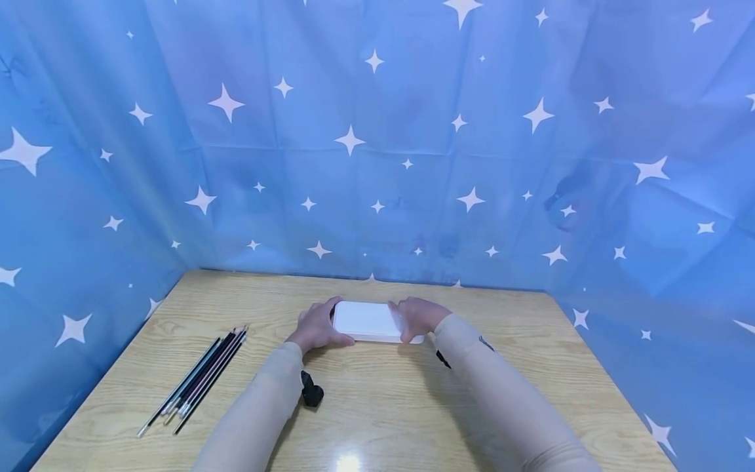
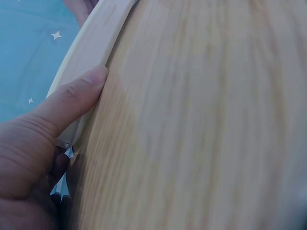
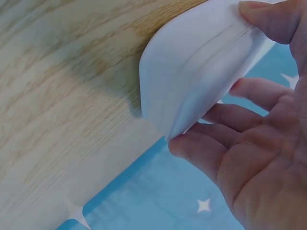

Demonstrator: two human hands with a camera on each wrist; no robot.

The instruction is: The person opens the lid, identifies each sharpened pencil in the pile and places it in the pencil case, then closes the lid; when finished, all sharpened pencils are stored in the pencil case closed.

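Note:
A flat white box [image 1: 364, 319] with rounded corners lies toward the back middle of the table, between both hands. My left hand [image 1: 317, 326] grips its left end. In the left wrist view the thumb [image 2: 79, 96] presses along the near side wall, while the other fingers are mostly hidden behind it. At the opposite end my right hand [image 1: 416, 317] holds the box, slightly blurred in the head view. Seen from the right wrist, the thumb [image 3: 268, 17] is on one side and the fingertips line the other edge. A thin seam runs along the white wall [image 3: 192, 62].
Several dark and metallic-looking pencils [image 1: 197, 380] lie in a loose bundle on the left of the wooden table [image 1: 377, 419]. Black wrist-worn pieces [image 1: 311, 390] show at the sleeves. A blue curtain [image 1: 377, 164] with white stars hangs behind and beside the table.

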